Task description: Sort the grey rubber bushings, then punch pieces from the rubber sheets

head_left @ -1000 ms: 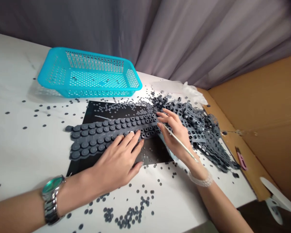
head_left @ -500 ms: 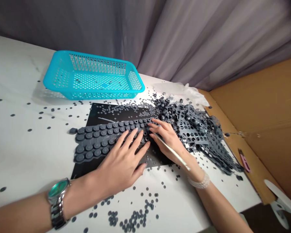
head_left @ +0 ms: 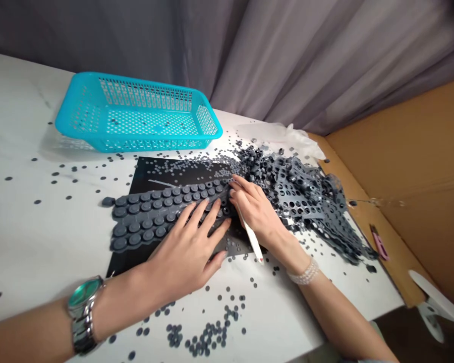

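"What's in the head view?"

"The left hand [head_left: 185,257] lies flat and open on a rubber keypad sheet [head_left: 151,217], apparently pinning it. The sheet sits on a black mat [head_left: 123,264], its long axis running left to right."

"And the right hand [head_left: 255,209]?"

"It's grasping a pick [head_left: 249,234], which slants to the near side; its tip is probably behind the fingers. Rubber scrap [head_left: 306,196] is heaped right."

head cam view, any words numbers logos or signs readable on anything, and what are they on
No text can be read anywhere in this view.
Wristwatch: any dial markings are too small and glary to read.
Pink utility knife: too small and blurred to show any marking.
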`<act>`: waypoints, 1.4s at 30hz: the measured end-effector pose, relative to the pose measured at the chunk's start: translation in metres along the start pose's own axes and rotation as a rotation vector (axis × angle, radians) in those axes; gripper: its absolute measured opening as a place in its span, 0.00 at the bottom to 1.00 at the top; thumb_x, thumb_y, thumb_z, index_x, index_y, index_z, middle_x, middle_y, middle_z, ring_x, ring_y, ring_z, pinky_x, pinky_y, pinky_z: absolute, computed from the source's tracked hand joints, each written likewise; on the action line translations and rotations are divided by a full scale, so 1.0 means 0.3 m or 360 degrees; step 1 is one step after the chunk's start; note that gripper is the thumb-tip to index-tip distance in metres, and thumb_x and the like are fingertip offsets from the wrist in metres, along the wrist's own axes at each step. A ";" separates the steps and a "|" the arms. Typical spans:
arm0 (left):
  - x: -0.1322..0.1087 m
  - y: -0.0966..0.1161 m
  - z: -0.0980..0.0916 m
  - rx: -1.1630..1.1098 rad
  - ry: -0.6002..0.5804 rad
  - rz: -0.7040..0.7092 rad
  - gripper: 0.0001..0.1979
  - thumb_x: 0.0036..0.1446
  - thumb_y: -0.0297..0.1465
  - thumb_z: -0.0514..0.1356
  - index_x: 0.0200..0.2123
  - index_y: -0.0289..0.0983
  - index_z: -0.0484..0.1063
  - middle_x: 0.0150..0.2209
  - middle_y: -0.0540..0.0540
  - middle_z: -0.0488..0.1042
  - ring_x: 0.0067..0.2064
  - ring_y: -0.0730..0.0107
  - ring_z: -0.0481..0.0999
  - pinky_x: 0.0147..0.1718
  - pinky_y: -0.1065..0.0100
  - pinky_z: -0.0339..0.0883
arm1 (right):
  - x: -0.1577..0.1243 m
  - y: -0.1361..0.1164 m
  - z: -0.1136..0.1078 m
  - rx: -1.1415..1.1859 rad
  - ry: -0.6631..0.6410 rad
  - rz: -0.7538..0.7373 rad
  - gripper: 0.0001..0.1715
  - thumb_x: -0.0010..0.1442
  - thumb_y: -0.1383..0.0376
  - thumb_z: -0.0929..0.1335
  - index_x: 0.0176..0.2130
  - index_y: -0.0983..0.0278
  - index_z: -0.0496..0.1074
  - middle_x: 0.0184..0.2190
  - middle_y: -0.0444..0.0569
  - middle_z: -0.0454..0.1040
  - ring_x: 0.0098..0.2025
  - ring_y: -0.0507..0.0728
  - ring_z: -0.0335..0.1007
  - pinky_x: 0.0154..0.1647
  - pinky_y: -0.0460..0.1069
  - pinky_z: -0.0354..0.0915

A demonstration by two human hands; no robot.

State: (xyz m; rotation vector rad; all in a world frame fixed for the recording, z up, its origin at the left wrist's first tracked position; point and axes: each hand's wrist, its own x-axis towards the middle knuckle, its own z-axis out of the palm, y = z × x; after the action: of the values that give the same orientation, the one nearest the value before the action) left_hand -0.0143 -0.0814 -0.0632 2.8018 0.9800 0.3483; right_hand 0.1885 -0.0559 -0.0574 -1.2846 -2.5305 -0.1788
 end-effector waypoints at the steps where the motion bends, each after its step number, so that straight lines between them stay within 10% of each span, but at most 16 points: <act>1: 0.000 0.000 -0.001 0.0001 -0.0002 -0.0002 0.27 0.63 0.42 0.47 0.62 0.36 0.60 0.65 0.33 0.54 0.65 0.42 0.52 0.60 0.44 0.49 | 0.003 0.002 -0.001 -0.0017 0.0003 0.0026 0.10 0.67 0.72 0.56 0.42 0.67 0.64 0.52 0.67 0.69 0.66 0.64 0.50 0.57 0.61 0.62; 11: -0.003 -0.006 -0.003 -0.0010 -0.0039 0.0016 0.28 0.64 0.43 0.43 0.63 0.39 0.57 0.66 0.34 0.51 0.65 0.41 0.51 0.60 0.44 0.48 | -0.036 0.105 -0.028 0.0165 0.0315 0.0634 0.08 0.66 0.67 0.60 0.44 0.64 0.65 0.52 0.61 0.69 0.66 0.65 0.51 0.60 0.64 0.61; 42: 0.004 -0.003 -0.002 -0.0045 -0.0036 -0.0001 0.28 0.64 0.44 0.44 0.62 0.39 0.59 0.65 0.34 0.54 0.65 0.42 0.51 0.60 0.44 0.47 | 0.039 0.035 0.035 0.0294 0.0140 0.0177 0.08 0.66 0.68 0.59 0.43 0.63 0.65 0.51 0.60 0.72 0.63 0.62 0.57 0.56 0.61 0.63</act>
State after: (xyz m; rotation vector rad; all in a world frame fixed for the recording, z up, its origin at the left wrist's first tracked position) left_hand -0.0140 -0.0800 -0.0626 2.7741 0.9631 0.3270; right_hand 0.1884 -0.0382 -0.0639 -1.3098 -2.3336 0.0223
